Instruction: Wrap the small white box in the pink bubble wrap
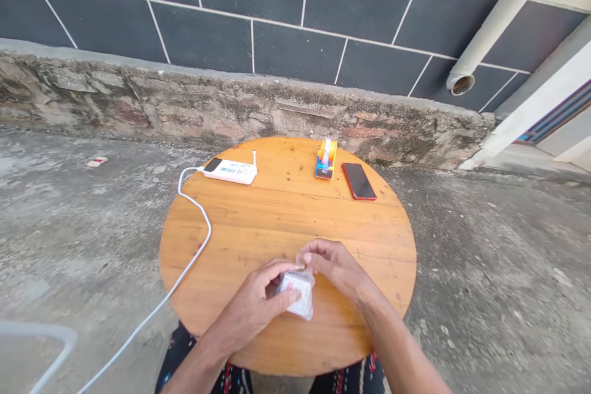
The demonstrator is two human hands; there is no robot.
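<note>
Near the front of the round table lies a small white box (302, 295) wrapped in clear plastic, with a pinkish mark on its top. My left hand (263, 295) grips it from the left, its thumb across the top and its fingers along the far side. At the box's far edge, my right hand (330, 265) pinches a clear strip or flap (301, 261) between thumb and forefinger. Whether that strip is tape or part of the wrapping I cannot tell. The right hand's other fingers are curled.
On the round wooden table (277, 215), a white power bank (233, 171) with a white cable (207, 234) lies at the back left. A yellow and blue tape dispenser (325, 160) and a red-edged phone (359, 181) are at the back right. Behind stands a stone-based wall (221, 111).
</note>
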